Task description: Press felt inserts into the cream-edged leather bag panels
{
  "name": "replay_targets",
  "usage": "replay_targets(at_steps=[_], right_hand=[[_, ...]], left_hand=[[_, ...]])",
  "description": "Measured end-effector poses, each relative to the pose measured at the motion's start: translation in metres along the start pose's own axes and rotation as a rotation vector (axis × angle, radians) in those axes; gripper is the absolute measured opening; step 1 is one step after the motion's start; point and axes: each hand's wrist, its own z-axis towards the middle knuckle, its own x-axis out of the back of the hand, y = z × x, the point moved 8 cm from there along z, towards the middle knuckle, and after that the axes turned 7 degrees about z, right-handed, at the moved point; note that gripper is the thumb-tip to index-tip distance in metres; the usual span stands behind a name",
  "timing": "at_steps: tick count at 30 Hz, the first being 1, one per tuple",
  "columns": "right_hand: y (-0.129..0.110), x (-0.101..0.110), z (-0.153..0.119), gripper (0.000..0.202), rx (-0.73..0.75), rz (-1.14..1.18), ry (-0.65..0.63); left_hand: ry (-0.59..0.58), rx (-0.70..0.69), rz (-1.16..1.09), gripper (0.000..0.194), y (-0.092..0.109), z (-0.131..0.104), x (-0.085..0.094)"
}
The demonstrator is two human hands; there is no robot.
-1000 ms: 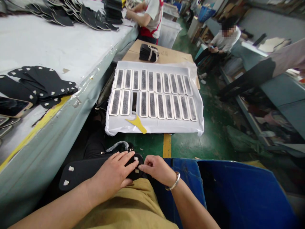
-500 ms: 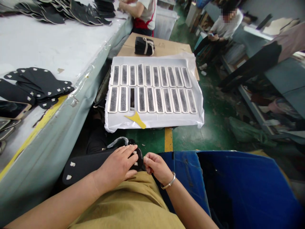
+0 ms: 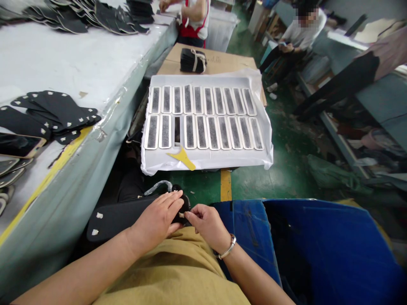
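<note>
A long black bag (image 3: 117, 217) lies across my lap, with small white tabs (image 3: 99, 215) near its left end and a loop handle wrapped in clear film (image 3: 158, 185) at its back. My left hand (image 3: 160, 216) rests over its right part, fingers bent around the edge and holding it. Close by, my right hand (image 3: 208, 224), with a metal bangle at the wrist, pinches at a pale tab (image 3: 181, 215) on the rounded right end. The underside of the bag is hidden.
Ahead, a white-covered tray (image 3: 206, 159) bears rows of framed grey strips and a yellow tool (image 3: 184, 158). A table (image 3: 79, 63) with black pieces (image 3: 57, 112) and a phone (image 3: 20, 145) stands left. A blue bin (image 3: 337, 245) is at right. Two people work or sit beyond.
My right hand has moved slightly left, onto the pale tab at the bag's end. My left hand keeps its place on the bag.
</note>
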Motion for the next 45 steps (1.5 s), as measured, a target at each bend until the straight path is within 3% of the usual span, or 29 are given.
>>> replay_targets(at_steps=[12,19,22,26,29,32,37,45], right_hand=[[-0.011,-0.008,0.003,0.026,0.015,0.129,-0.093],[-0.027,-0.007,0.001,0.022,0.244,-0.322,0.029],[-0.032,-0.006,-0.001,0.022,0.27,-0.375,0.026],[-0.019,0.0,0.0,0.027,0.077,-0.273,0.002],[-0.014,0.003,0.003,0.029,0.027,-0.25,-0.005],[-0.006,0.004,0.008,0.031,0.007,-0.206,-0.034],[0.013,-0.004,0.014,0.033,-0.054,0.125,-0.174],[0.02,-0.011,0.011,0.035,0.03,0.256,-0.173]], left_hand=[[0.052,0.021,-0.017,0.061,-0.003,-0.002,0.002],[0.098,-0.012,0.032,0.052,0.001,0.0,0.011],[0.089,-0.006,0.051,0.046,0.0,0.001,0.01],[0.05,-0.039,0.054,0.054,-0.001,0.0,0.007],[0.039,-0.058,0.047,0.058,-0.002,-0.003,0.004],[0.005,-0.052,0.045,0.056,-0.005,-0.005,-0.001],[-0.086,-0.072,0.027,0.058,-0.006,-0.01,-0.011],[-0.171,-0.016,-0.16,0.072,-0.018,-0.024,-0.014]])
